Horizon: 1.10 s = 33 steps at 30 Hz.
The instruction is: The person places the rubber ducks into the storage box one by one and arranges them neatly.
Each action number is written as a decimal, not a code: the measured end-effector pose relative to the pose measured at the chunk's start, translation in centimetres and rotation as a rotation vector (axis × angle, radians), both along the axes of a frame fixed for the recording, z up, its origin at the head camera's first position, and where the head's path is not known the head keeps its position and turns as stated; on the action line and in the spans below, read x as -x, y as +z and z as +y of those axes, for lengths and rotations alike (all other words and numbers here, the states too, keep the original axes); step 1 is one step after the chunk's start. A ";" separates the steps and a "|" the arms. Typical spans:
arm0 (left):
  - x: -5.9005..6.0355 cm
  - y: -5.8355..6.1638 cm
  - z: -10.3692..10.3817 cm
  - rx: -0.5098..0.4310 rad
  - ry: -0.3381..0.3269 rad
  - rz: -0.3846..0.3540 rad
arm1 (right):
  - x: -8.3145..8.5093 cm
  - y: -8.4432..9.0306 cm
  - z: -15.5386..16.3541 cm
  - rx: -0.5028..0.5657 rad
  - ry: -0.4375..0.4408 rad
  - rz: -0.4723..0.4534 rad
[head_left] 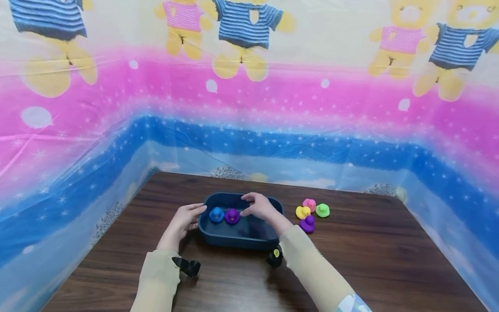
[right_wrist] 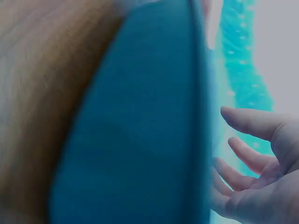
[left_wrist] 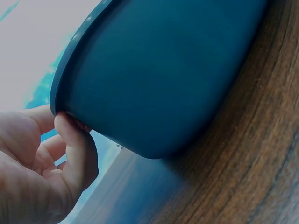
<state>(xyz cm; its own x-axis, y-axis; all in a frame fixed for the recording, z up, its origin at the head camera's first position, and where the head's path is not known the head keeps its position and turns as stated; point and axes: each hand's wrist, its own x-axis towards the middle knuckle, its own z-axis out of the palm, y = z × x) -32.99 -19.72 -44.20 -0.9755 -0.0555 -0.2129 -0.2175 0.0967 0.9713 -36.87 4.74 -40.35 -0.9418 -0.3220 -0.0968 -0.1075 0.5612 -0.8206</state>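
2 ducks (head_left: 224, 215) in tub (head_left: 238, 237); left hand (head_left: 184, 220) touches rim.

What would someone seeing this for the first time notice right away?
A dark blue plastic tub sits mid-table on the dark wooden table, with a blue rubber duck and a purple rubber duck inside. The left hand touches its left rim and the right hand hovers over it, open.

Head view looks forward and down across the table; both wrist views sit close against the blue tub's (head_left: 234, 236) outer wall, shared by all
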 end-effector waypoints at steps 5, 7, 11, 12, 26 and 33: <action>0.0 0.0 -0.1 0.008 -0.012 0.006 | -0.4 2.4 3.0 0.015 0.018 0.060; 0.0 0.0 -0.2 0.009 -0.015 0.007 | -0.6 3.3 4.2 0.015 0.024 0.087; 0.0 0.0 -0.2 0.007 -0.016 0.005 | -1.0 4.7 6.7 0.013 0.053 0.128; 0.0 0.0 -0.2 0.004 -0.015 0.003 | -1.0 4.9 7.4 0.013 0.060 0.133; 0.0 -0.1 0.0 0.011 -0.008 0.006 | -0.6 3.3 16.6 -0.033 -0.003 0.169; 0.1 -0.1 0.1 0.016 -0.017 0.003 | -0.4 0.5 19.2 -0.012 -0.081 0.135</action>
